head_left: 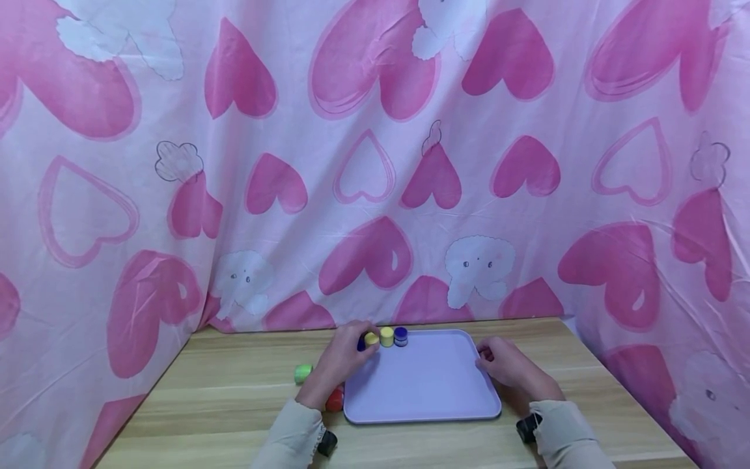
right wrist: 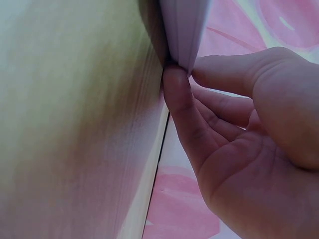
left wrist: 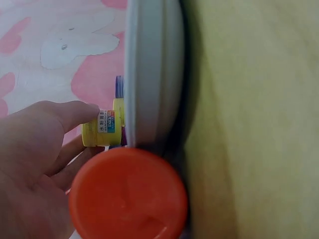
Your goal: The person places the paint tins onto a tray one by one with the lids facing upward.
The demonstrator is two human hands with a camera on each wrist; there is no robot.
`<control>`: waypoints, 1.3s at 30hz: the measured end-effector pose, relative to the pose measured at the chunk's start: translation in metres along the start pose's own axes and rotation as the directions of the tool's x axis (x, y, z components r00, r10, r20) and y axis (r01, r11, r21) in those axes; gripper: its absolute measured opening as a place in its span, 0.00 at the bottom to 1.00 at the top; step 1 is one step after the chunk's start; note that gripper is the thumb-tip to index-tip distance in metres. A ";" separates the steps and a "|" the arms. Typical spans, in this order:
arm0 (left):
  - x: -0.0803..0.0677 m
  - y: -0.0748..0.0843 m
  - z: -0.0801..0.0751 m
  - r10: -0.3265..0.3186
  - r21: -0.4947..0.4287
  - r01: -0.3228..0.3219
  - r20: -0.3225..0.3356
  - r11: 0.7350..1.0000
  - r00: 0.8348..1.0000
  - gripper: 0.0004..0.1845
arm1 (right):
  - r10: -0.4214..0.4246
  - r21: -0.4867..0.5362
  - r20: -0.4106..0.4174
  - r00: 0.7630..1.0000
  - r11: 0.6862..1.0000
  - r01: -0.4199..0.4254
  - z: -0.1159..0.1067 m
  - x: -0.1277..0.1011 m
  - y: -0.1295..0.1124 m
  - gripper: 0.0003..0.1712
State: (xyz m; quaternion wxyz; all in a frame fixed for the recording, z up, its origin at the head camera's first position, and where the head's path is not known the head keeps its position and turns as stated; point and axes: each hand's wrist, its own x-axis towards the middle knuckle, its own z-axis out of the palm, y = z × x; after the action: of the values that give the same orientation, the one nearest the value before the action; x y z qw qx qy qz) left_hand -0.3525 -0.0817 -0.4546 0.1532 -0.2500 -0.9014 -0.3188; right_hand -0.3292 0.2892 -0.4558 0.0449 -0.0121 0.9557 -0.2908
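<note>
Yellow jar point(left wrist: 102, 131) pinched in left hand point(head_left: 344, 355), lilac tray point(head_left: 424, 384) between the hands, right hand point(head_left: 512, 365) pinching its edge

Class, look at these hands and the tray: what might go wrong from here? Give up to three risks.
1. The right hand pinches the lilac tray by its rim; a tug might topple the jars at its far edge.
2. The left hand holds a yellow jar close to another yellow jar, so it might bump it.
3. The red jar sits near the left forearm, which could knock it.
</note>
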 end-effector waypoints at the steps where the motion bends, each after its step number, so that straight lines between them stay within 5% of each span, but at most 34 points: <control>1: 0.000 0.000 0.000 -0.005 0.007 0.005 0.006 1.000 1.000 0.11 | 0.002 0.000 0.001 1.000 1.000 -0.002 0.000 0.000 0.000 0.18; 39: -0.002 0.005 0.008 -0.037 0.165 0.029 0.044 0.986 0.998 0.12 | -0.006 0.013 0.008 1.000 1.000 0.006 -0.001 -0.001 -0.001 0.18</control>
State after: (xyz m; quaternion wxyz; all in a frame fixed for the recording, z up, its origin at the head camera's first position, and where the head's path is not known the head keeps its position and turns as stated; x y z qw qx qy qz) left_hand -0.3491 -0.0738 -0.4592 0.1468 -0.2288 -0.9320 -0.2397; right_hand -0.3287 0.2892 -0.4540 0.0480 -0.0160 0.9535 -0.2972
